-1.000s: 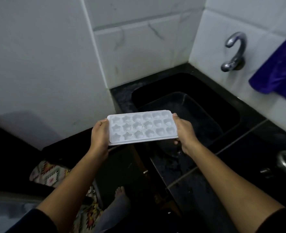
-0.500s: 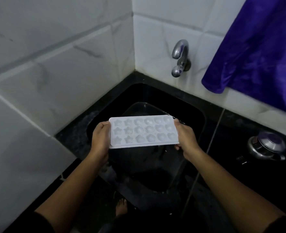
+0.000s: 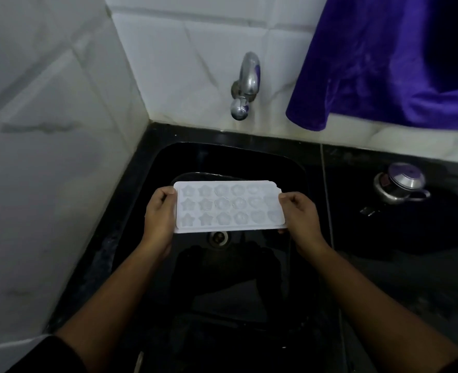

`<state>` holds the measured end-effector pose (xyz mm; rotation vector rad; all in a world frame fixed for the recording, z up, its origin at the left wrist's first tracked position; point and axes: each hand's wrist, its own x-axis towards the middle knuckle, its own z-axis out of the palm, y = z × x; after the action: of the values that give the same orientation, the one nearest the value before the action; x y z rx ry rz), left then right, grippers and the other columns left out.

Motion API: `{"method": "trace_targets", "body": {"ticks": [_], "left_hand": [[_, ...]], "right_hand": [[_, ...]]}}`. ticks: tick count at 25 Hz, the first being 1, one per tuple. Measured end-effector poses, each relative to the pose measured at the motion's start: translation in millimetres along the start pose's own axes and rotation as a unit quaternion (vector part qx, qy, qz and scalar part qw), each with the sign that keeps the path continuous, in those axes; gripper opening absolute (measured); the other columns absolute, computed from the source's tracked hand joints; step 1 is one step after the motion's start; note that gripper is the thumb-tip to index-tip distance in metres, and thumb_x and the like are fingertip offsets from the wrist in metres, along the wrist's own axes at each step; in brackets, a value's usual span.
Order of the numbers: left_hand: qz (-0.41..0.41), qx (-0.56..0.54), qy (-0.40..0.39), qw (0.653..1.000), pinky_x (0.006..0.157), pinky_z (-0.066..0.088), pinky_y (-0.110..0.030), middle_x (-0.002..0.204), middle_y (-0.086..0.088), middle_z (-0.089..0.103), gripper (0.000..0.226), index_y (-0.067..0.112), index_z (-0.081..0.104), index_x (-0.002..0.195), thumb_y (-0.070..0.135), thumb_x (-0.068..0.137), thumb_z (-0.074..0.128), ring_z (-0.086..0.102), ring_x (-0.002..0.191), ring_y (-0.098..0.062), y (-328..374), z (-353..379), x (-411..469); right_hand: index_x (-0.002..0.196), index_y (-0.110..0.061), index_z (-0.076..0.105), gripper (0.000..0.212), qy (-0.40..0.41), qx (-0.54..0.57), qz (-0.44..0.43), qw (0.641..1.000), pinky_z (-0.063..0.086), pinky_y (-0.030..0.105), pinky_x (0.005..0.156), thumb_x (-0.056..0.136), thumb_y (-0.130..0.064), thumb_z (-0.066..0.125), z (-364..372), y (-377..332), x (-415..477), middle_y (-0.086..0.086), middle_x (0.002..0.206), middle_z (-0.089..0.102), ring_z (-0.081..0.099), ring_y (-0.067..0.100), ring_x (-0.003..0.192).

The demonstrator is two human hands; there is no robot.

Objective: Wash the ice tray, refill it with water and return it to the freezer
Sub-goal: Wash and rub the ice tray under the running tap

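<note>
Nearest, the left hand (image 3: 159,215) and right hand (image 3: 301,215) each grip a short end of the white ice tray (image 3: 228,208), held level over the black sink (image 3: 289,162). It looks like light, stiff plastic, likely slippery once wet; the ends suit holding. Beyond, the tap (image 3: 245,84) hangs unobstructed; a purple cloth (image 3: 383,63) drapes to its right.

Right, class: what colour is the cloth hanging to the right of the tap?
The cloth is deep violet-blue, clearest in the head view.

White ice tray (image 3: 229,207), level, cavities up
</note>
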<state>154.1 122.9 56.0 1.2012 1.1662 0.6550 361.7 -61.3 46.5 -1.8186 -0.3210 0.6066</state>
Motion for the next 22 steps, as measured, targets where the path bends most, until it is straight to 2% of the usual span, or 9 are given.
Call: {"method": "trace_targets", "body": {"ticks": [2,5,7,10,13,16,18,22], "left_hand": [[-0.002,-0.005,-0.013,1.0,0.077,0.058,-0.034,0.109,-0.006,0.072,0.014,0.018,0.064,0.114,0.024,0.106,0.054,0.07,0.097,-0.023,-1.4,0.6,7.7],[-0.018,-0.007,-0.017,1.0,0.064,0.056,-0.024,0.103,-0.002,0.071,0.024,0.02,0.058,0.127,0.013,0.104,0.056,0.07,0.086,-0.015,-0.6,1.7,14.9],[-0.033,0.0,-0.027,0.999,0.063,0.056,-0.026,0.103,-0.006,0.073,0.02,0.013,0.064,0.119,0.009,0.102,0.056,0.07,0.085,-0.017,-1.7,-2.4,19.4],[-0.065,-0.004,-0.059,0.996,0.066,0.052,-0.036,0.1,-0.01,0.076,0.02,0.008,0.071,0.109,0.007,0.101,0.053,0.068,0.081,-0.022,-1.3,-10.7,21.6],[-0.084,-0.004,-0.069,0.994,0.049,0.044,-0.024,0.084,-0.011,0.07,0.027,0.007,0.071,0.11,0.004,0.1,0.046,0.055,0.056,-0.013,4.2,-13.9,18.1],[-0.076,-0.011,-0.085,0.993,0.045,0.045,-0.018,0.079,-0.006,0.062,0.024,0.01,0.067,0.098,0.002,0.102,0.045,0.053,0.05,-0.007,13.2,-14.8,11.1],[-0.04,0.013,-0.1,0.994,0.049,0.046,-0.018,0.077,-0.002,0.062,0.02,0.012,0.064,0.091,0.006,0.104,0.05,0.054,0.053,-0.006,20.4,-15.5,2.8],[0.058,0.08,-0.068,0.993,0.052,0.043,-0.019,0.065,0.001,0.06,0.02,0.015,0.072,0.088,0.018,0.103,0.058,0.051,0.055,-0.006,31.3,-17.5,-12.4]], "right_hand": [[0.106,-0.018,0.068,0.007,0.005,0.009,-0.002,1.0,0.058,0.046,0.066,0.103,-0.021,0.062,-1.2,3.9,-3.4,0.01,0.088,0.068,0.066,0.025,0.078],[0.113,-0.018,0.071,0.021,-0.032,0.035,0.019,0.999,0.059,0.036,0.063,0.104,-0.01,0.054,-7.8,-0.9,-10.6,0.005,0.097,0.076,0.071,0.021,0.083],[0.115,-0.018,0.073,0.031,-0.073,0.05,0.03,0.996,0.06,0.032,0.066,0.103,-0.003,0.049,-15.6,-4.9,-12.2,0.001,0.102,0.079,0.074,0.019,0.087],[0.121,-0.017,0.072,0.04,-0.128,0.059,0.022,0.99,0.061,0.032,0.074,0.098,0.007,0.05,-28.8,-8.6,-13.9,0.007,0.103,0.079,0.074,0.021,0.087],[0.122,-0.01,0.071,0.026,-0.13,0.033,-0.012,0.991,0.06,0.03,0.072,0.099,-0.001,0.062,-34.2,-11.7,-15.4,0.009,0.096,0.079,0.072,0.018,0.08],[0.103,-0.007,0.075,0.012,-0.109,0.02,-0.041,0.993,0.057,0.028,0.064,0.102,-0.009,0.063,-34.8,-20.5,-12.4,0.007,0.085,0.076,0.071,0.015,0.071],[0.088,-0.008,0.073,0.02,-0.098,0.009,-0.059,0.993,0.055,0.026,0.059,0.103,-0.013,0.062,-36.2,-31.9,-11.3,0.005,0.077,0.074,0.069,0.015,0.065],[0.079,-0.009,0.069,0.029,-0.084,-0.008,-0.081,0.993,0.053,0.026,0.052,0.102,-0.025,0.066,-44.9,-59.8,-7.6,0.003,0.065,0.067,0.066,0.016,0.057]]}}
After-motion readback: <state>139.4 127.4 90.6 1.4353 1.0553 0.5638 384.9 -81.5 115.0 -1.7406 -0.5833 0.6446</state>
